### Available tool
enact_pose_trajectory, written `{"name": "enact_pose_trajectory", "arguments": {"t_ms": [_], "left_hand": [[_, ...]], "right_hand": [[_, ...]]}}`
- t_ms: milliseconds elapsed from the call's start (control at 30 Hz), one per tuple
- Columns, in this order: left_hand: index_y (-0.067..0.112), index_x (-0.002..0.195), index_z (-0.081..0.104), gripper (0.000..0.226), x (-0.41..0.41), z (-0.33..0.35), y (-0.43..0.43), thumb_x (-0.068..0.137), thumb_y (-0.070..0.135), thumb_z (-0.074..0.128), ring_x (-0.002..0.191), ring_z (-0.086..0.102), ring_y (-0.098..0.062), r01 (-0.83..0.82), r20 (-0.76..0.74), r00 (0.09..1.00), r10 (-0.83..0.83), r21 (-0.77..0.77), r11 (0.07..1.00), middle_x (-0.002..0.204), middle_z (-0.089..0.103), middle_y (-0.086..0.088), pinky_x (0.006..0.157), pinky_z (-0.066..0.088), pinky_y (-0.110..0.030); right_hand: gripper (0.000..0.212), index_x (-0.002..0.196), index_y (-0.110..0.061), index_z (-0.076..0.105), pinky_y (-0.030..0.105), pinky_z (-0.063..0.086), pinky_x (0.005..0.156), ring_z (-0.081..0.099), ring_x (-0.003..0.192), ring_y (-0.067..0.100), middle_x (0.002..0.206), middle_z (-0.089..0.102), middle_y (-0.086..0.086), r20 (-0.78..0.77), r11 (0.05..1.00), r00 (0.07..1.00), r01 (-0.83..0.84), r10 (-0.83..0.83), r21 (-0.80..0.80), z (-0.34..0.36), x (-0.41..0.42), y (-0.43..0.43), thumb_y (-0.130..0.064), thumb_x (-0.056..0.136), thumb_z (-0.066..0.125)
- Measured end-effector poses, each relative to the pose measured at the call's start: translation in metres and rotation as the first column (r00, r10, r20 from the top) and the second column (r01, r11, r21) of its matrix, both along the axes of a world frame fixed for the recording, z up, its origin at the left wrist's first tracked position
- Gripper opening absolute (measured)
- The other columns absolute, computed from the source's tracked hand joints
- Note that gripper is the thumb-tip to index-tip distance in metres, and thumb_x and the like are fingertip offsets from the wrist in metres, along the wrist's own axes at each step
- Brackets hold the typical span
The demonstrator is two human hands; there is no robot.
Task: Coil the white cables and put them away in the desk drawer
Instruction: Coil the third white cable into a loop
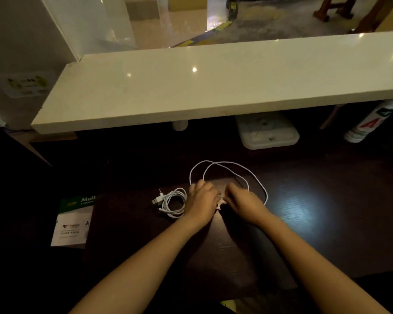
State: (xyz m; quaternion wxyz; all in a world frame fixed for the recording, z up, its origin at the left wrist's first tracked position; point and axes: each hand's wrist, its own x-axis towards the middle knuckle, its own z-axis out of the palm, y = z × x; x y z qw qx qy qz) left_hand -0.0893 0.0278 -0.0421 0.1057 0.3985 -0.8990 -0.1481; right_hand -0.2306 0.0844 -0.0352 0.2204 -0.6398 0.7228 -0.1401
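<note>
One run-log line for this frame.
stage: coiling | left hand: holds loose white cable | right hand: holds same cable | coiled cable: on desk, left of hands

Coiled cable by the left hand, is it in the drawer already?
No, the coiled cable lies on the dark desk beside the left hand.

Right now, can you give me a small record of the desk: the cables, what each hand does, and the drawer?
surface: dark wooden desk
coiled cable: bundle lying on the desk, just left of the left hand
loose cable: wide loops on the desk beyond both hands, not yet coiled
left hand: grips the loose cable
right hand: pinches the loose cable, close to the left hand
drawer: not in view
</note>
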Motion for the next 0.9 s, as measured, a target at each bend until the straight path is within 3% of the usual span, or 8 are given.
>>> {"name": "enact_pose_trajectory", "arguments": {"t_ms": [133, 233, 367, 433, 567, 733, 800, 900], "left_hand": [[0.018, 0.092, 0.067, 0.025, -0.011, 0.033, -0.031, 0.088, 0.033, 0.048, 0.101, 0.051, -0.023, -0.005, -0.181, 0.983, -0.01, -0.085, 0.996, 0.096, 0.065, -0.001, 0.078, 0.021, -0.029], [0.012, 0.086, 0.065, 0.019, -0.026, 0.087, -0.045, 0.09, 0.024, 0.051, 0.091, 0.055, -0.023, -0.032, -0.361, 0.933, 0.006, -0.066, 0.997, 0.087, 0.067, -0.005, 0.079, 0.035, -0.033], [0.014, 0.079, 0.059, 0.023, -0.029, 0.127, -0.057, 0.097, 0.017, 0.044, 0.057, 0.052, -0.002, 0.063, -0.617, 0.773, 0.149, 0.309, 0.949, 0.061, 0.057, 0.002, 0.062, 0.041, -0.018], [0.016, 0.079, 0.057, 0.025, -0.03, 0.154, -0.054, 0.098, 0.017, 0.04, 0.046, 0.044, -0.004, 0.164, -0.714, 0.668, 0.21, 0.415, 0.895, 0.056, 0.047, 0.003, 0.052, 0.04, -0.018], [0.012, 0.083, 0.059, 0.028, -0.03, 0.207, -0.054, 0.099, 0.021, 0.038, 0.04, 0.031, -0.005, 0.371, -0.811, 0.509, 0.288, 0.509, 0.777, 0.05, 0.043, 0.008, 0.037, 0.028, -0.016], [0.007, 0.09, 0.06, 0.028, -0.012, 0.234, -0.059, 0.099, 0.022, 0.038, 0.036, 0.026, -0.002, 0.56, -0.818, 0.456, 0.351, 0.57, 0.601, 0.048, 0.041, 0.008, 0.032, 0.02, -0.013], [0.007, 0.091, 0.06, 0.028, -0.003, 0.239, -0.06, 0.099, 0.022, 0.037, 0.036, 0.025, -0.002, 0.59, -0.822, 0.429, 0.374, 0.569, 0.573, 0.047, 0.039, 0.008, 0.033, 0.017, -0.013], [0.007, 0.091, 0.059, 0.029, 0.005, 0.248, -0.06, 0.099, 0.023, 0.036, 0.035, 0.025, -0.002, 0.6, -0.825, 0.408, 0.391, 0.565, 0.566, 0.046, 0.039, 0.007, 0.034, 0.015, -0.015]], "right_hand": [[0.01, 0.093, -0.012, 0.062, 0.031, 0.046, 0.069, 0.063, 0.08, 0.021, 0.089, 0.068, 0.007, 0.155, 0.956, 0.988, 0.059, -0.015, -0.287, 0.041, -0.016, -0.014, -0.02, 0.088, 0.058], [0.004, 0.086, -0.012, 0.065, 0.018, 0.041, 0.063, 0.057, 0.068, 0.009, 0.078, 0.065, 0.003, 0.25, 0.848, 0.966, 0.19, -0.071, -0.494, 0.102, -0.032, -0.019, -0.014, 0.086, 0.062], [0.007, 0.088, -0.014, 0.066, 0.007, 0.039, 0.062, 0.055, 0.067, -0.002, 0.072, 0.061, -0.005, 0.351, 0.775, 0.935, 0.258, -0.051, -0.577, 0.15, -0.04, -0.036, -0.017, 0.088, 0.061], [0.009, 0.09, -0.016, 0.066, 0.007, 0.038, 0.06, 0.053, 0.063, -0.001, 0.07, 0.06, -0.008, 0.386, 0.756, 0.922, 0.265, -0.017, -0.598, 0.168, -0.04, -0.039, -0.019, 0.09, 0.058], [0.014, 0.088, -0.017, 0.066, 0.014, 0.034, 0.051, 0.046, 0.051, 0.005, 0.058, 0.053, -0.008, 0.41, 0.714, 0.912, 0.3, -0.021, -0.632, 0.192, -0.039, -0.052, -0.02, 0.092, 0.053], [0.019, 0.091, -0.011, 0.068, 0.005, 0.036, 0.053, 0.051, 0.057, 0.001, 0.064, 0.053, -0.018, 0.424, 0.6, 0.893, 0.423, -0.15, -0.679, 0.224, -0.042, -0.063, -0.021, 0.093, 0.052], [0.019, 0.09, -0.012, 0.068, 0.004, 0.037, 0.052, 0.05, 0.057, 0.004, 0.061, 0.054, -0.012, 0.413, 0.647, 0.9, 0.399, -0.14, -0.65, 0.23, -0.041, -0.064, -0.021, 0.093, 0.051], [0.019, 0.092, -0.015, 0.065, 0.007, 0.04, 0.056, 0.054, 0.06, 0.006, 0.065, 0.06, -0.002, 0.388, 0.8, 0.918, 0.296, -0.087, -0.522, 0.226, -0.033, -0.064, -0.023, 0.095, 0.048]]}}
